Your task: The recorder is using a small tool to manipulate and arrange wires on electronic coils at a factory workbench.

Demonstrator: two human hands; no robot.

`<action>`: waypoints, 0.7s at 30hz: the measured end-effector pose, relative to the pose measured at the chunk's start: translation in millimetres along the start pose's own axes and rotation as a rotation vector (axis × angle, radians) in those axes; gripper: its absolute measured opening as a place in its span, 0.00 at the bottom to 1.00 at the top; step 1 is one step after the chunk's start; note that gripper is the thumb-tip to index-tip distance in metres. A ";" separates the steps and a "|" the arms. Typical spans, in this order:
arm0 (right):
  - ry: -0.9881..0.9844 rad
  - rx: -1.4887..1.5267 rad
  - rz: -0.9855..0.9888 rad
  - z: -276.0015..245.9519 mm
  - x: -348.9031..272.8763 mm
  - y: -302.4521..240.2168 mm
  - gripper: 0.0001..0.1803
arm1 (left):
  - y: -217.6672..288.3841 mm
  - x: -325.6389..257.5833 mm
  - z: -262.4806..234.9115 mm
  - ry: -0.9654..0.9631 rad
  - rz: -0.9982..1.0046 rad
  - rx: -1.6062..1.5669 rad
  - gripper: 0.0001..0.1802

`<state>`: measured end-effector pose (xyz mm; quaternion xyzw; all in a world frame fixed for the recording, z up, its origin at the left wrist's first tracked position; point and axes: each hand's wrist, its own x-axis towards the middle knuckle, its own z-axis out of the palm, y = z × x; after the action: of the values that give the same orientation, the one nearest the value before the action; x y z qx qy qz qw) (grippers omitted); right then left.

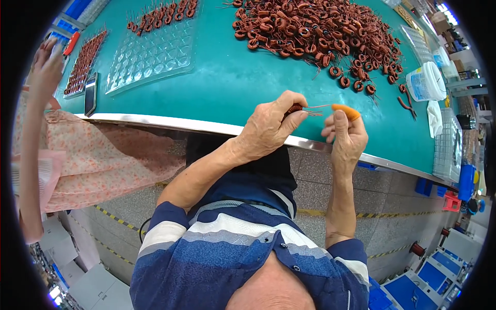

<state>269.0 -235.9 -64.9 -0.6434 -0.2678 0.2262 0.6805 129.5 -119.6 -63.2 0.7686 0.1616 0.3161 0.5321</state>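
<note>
My left hand (268,125) pinches a copper-wound toroidal coil (295,108) between thumb and fingers, just above the table's front edge. Several thin wire leads (314,112) stick out of the coil to the right. My right hand (347,135) wears an orange finger cot (346,111) on its index finger. Its thumb and index finger close at the end of the longest lead, which runs level across from the coil. A large heap of similar coils (310,31) lies beyond my hands on the green table (232,77).
A clear plastic tray (150,59), partly filled with coils, lies to the left. Past it are a fuller tray (85,64) and a phone-like device (91,94). Pliers (407,103) and a white tub (427,82) stand right. Another person's arm (39,103) reaches in at far left.
</note>
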 end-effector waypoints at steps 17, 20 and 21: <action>-0.431 0.370 0.502 3.3 12.8 -5.6 0.11 | 17.7 26.1 -40.8 -0.527 0.232 0.359 0.20; -0.176 -0.115 0.081 18.7 -4.7 -18.6 0.11 | 8.4 23.9 -34.5 -0.419 0.194 0.356 0.19; -0.096 -0.183 -0.054 25.5 -14.8 -20.9 0.11 | 5.7 23.9 -31.8 -0.341 0.099 0.234 0.19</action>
<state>240.4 -227.7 -44.5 -0.6838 -0.3370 0.2132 0.6111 125.9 -85.1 -43.0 0.8746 0.0669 0.1863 0.4426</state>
